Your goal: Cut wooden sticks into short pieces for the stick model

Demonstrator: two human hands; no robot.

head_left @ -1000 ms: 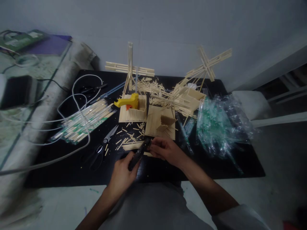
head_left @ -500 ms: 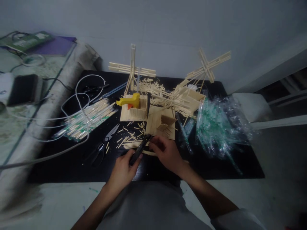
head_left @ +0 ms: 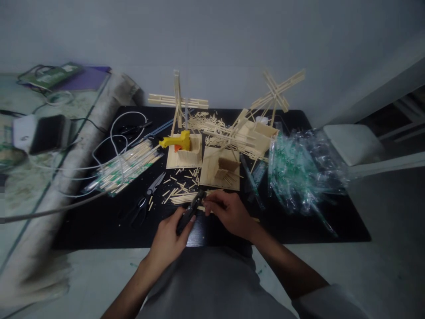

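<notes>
My left hand (head_left: 173, 228) is closed around a dark handheld tool (head_left: 189, 216), whose exact kind does not show clearly. It points up and to the right, above the table's front part. At the tool's far end, the bent fingers of my right hand (head_left: 232, 215) are pinched together; whatever is between them is too small to name. Thin wooden sticks (head_left: 182, 198) lie loose just beyond both hands. Behind them stands a square wooden base (head_left: 209, 170) with a small box-like wall on it.
A yellow glue gun (head_left: 179, 141) rests on another stick-built base with a cross-shaped frame (head_left: 177, 102). Scissors (head_left: 148, 197) and packaged sticks (head_left: 129, 166) lie left, near white cables. Crumpled plastic wrappers (head_left: 295, 168) cover the right side of the black table (head_left: 93, 230).
The head view has shifted slightly. The tool's far end has moved a little left and down, and my right fingers have followed it, staying beside the tip.
</notes>
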